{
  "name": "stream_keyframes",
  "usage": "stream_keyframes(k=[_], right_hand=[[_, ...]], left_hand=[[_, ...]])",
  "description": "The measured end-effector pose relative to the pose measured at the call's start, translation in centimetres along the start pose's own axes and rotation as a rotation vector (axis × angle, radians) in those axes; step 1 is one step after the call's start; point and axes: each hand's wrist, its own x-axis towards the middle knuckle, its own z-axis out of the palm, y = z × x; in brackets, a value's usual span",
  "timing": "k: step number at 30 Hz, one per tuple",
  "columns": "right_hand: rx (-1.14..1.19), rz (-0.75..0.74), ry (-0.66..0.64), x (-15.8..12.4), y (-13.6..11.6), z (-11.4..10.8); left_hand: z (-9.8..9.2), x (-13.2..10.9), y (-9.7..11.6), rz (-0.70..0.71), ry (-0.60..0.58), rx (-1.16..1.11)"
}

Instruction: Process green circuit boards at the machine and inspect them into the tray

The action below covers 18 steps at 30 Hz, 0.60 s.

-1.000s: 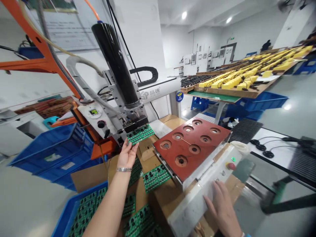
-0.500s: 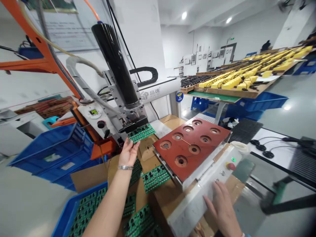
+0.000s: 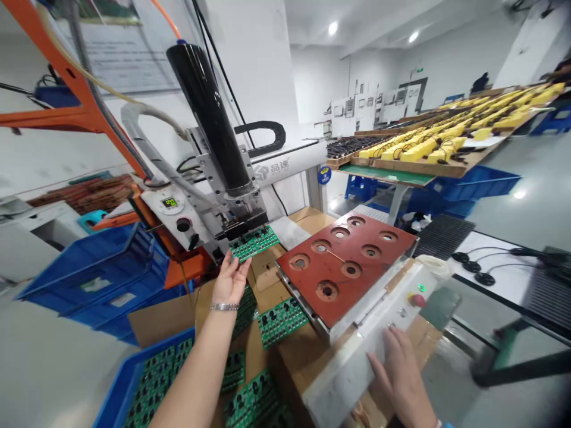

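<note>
With fingers and thumb at its near edge, my left hand (image 3: pixel 231 282) holds a green circuit board (image 3: pixel 254 244) up beneath the head of the black cylindrical machine (image 3: pixel 212 119). My right hand (image 3: pixel 401 368) rests on the white control panel (image 3: pixel 352 371), fingers stretched out by a small button below the red knob (image 3: pixel 417 300). To the left of the panel lies a red-brown fixture plate (image 3: pixel 352 261) with several round recesses and a thin rod across it. Another circuit board (image 3: pixel 282 321) lies between the plate and my left forearm.
A blue tray (image 3: pixel 116 383) full of circuit boards stands at the lower left, with more boards beside it. Stacked blue crates (image 3: pixel 96 273) are at the left. Yellow parts (image 3: pixel 417 148) with cables fill long tables behind. A person (image 3: pixel 480 82) is far off.
My left hand and the board in it have shifted very slightly left and down. My right hand stays in place on the panel.
</note>
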Motion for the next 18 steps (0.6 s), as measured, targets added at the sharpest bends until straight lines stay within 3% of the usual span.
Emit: stream_keyframes(k=[6, 10, 14, 18], right_hand=[[0.020, 0.026, 0.023, 1.9, -1.1, -2.4], [0.017, -0.011, 0.080, 6.6, -2.6, -6.1], [-0.036, -0.161, -0.117, 14.7, -5.1, -7.4], [-0.174, -0.243, -0.376, 22.4, -8.1, -5.2]], left_hand=[[0.0, 0.2, 0.0, -0.001, 0.024, -0.020], [-0.1, 0.4, 0.4, 0.002, 0.071, -0.041], [-1.5, -0.5, 1.0, -0.015, 0.123, -0.055], [-4.7, -3.6, 2.0, -0.065, 0.160, -0.046]])
